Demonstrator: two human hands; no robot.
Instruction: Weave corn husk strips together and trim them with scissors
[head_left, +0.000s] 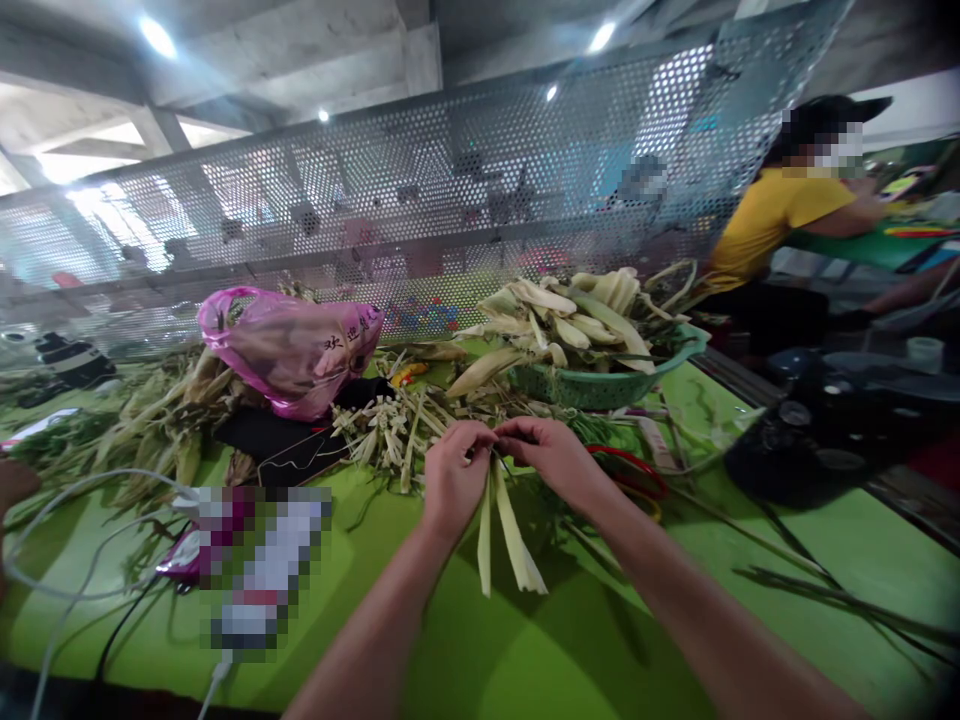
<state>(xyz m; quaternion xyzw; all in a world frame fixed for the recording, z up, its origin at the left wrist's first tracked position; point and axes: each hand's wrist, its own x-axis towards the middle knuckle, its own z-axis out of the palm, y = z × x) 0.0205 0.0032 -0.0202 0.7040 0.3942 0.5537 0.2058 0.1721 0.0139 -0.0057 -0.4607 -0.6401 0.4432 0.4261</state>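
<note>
Above the green tabletop, my left hand (459, 475) and my right hand (551, 458) meet at the fingertips. Both are closed in a pinch at the upper end of some pale corn husk strips (514, 535). Two strips hang down from the fingers and spread apart toward their lower ends. A thin dark piece shows at the pinch, too small to name. Just beyond my left hand lies a pile of cut husk pieces (382, 430). A red ring-shaped item (634, 465) rests to the right of my right hand.
Behind my hands stands a green basket (600, 388) heaped with corn husks (577, 310). A pink plastic bag (289, 345) sits at the back left. A phone (274, 570), white cables (82, 585) and a dark container (832, 430) share the green table (465, 670). A person (780, 220) sits at right.
</note>
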